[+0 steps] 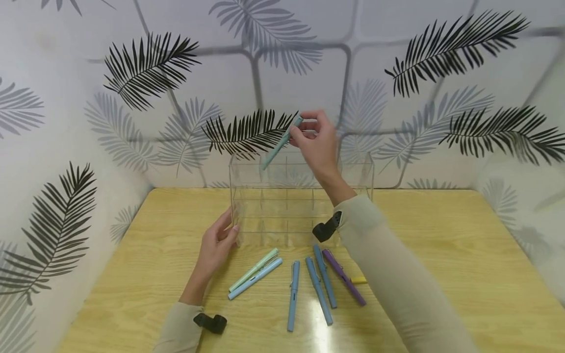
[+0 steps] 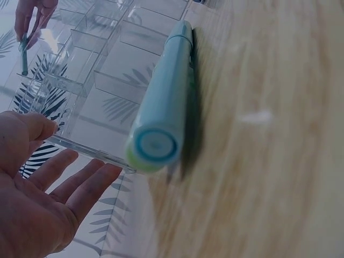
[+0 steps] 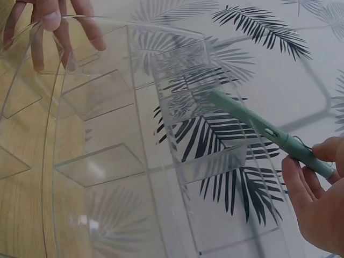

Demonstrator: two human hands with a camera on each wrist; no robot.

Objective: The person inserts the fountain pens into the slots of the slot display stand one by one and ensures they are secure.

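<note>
My right hand (image 1: 320,142) pinches a teal-green capped pen (image 1: 281,145) near its clip end. The pen slants down to the left over the top of a clear plastic organizer (image 1: 300,210) divided into compartments; in the right wrist view the free end of the pen (image 3: 242,114) overlaps the upper compartments. My left hand (image 1: 216,245) rests against the organizer's left side, its thumb at the front edge. The left wrist view shows the fingers (image 2: 88,185) fairly straight beside the clear side panel. Whether any pens lie inside the organizer, I cannot see.
Before the organizer lie a light green pen (image 1: 253,269), a light blue pen (image 1: 256,278), several darker blue pens (image 1: 293,296) and a purple pen (image 1: 344,277). A yellow object (image 1: 358,280) is partly hidden by my right sleeve. A leaf-patterned wall (image 1: 282,88) stands behind the table.
</note>
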